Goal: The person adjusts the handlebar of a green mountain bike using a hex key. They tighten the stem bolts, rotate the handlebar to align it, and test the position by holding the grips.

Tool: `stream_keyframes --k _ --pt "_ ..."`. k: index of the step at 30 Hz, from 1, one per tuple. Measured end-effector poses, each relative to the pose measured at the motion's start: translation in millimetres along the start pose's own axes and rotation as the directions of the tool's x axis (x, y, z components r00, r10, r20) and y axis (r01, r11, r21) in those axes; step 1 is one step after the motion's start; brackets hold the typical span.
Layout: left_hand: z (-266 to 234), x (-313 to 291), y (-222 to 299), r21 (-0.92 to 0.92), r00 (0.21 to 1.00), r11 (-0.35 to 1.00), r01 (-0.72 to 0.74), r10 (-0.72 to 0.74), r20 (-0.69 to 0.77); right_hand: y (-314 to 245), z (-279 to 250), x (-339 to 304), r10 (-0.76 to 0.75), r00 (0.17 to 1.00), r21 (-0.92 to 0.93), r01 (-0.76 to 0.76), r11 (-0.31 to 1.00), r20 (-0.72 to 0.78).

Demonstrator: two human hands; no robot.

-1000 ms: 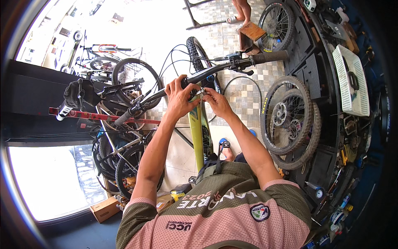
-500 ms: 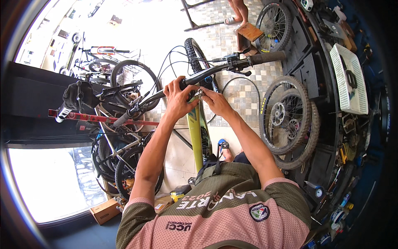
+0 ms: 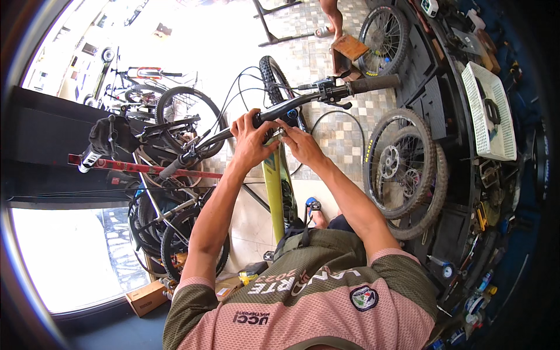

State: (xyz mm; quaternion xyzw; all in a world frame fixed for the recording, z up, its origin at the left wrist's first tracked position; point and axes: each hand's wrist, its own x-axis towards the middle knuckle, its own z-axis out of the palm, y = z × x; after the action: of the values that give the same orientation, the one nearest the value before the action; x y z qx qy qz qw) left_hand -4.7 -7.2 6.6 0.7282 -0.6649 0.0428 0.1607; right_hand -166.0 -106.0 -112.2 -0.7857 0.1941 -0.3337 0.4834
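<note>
A mountain bike with a yellow-green frame [image 3: 273, 195] stands before me, its black handlebar [image 3: 221, 136] running slantwise across the view. My left hand [image 3: 252, 138] is closed at the middle of the bar, its fingers curled over it, with thumb and forefinger reaching toward the frame's front end. Beside it, my right hand [image 3: 302, 144] pinches a small silver metal part [image 3: 282, 132] just behind the bar. The fingers cover most of that part, so its kind cannot be made out. Ahead of the hands is the knobby front tyre [image 3: 273, 73].
Loose wheels [image 3: 402, 169] lean against black drawers at the right. A white plastic basket [image 3: 489, 111] lies on the tool-covered bench. Several bikes [image 3: 181, 116] and a red bar [image 3: 140, 166] stand at the left. Another person's leg [image 3: 332, 20] shows near a wooden-topped stool [image 3: 350, 48].
My right fingers have shifted slightly around the small silver part. My left hand stays almost in place. The other person's leg has moved a little at the far end.
</note>
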Motion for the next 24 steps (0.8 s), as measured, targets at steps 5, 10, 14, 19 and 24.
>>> stream_keyframes --k 5,10,14,19,24 --pt "0 1 2 0.008 1.000 1.000 0.000 0.000 -0.002 4 2 -1 -0.011 1.000 -0.013 0.011 1.000 0.002" --pt "3 1 0 -0.004 1.000 1.000 -0.017 0.017 -0.023 0 1 0 0.027 1.000 -0.016 -0.027 1.000 0.014" --pt "4 2 -1 0.013 1.000 1.000 -0.012 0.012 -0.021 -4 -3 -1 0.013 1.000 -0.056 -0.013 0.998 0.001" --pt "5 4 1 0.051 1.000 0.998 0.022 -0.022 0.001 -7 -8 -1 0.043 0.999 -0.097 -0.040 0.994 0.031" --pt "4 6 6 0.080 0.998 0.995 0.052 -0.054 0.032 -9 -4 -6 0.045 0.999 0.023 -0.044 0.999 -0.013"
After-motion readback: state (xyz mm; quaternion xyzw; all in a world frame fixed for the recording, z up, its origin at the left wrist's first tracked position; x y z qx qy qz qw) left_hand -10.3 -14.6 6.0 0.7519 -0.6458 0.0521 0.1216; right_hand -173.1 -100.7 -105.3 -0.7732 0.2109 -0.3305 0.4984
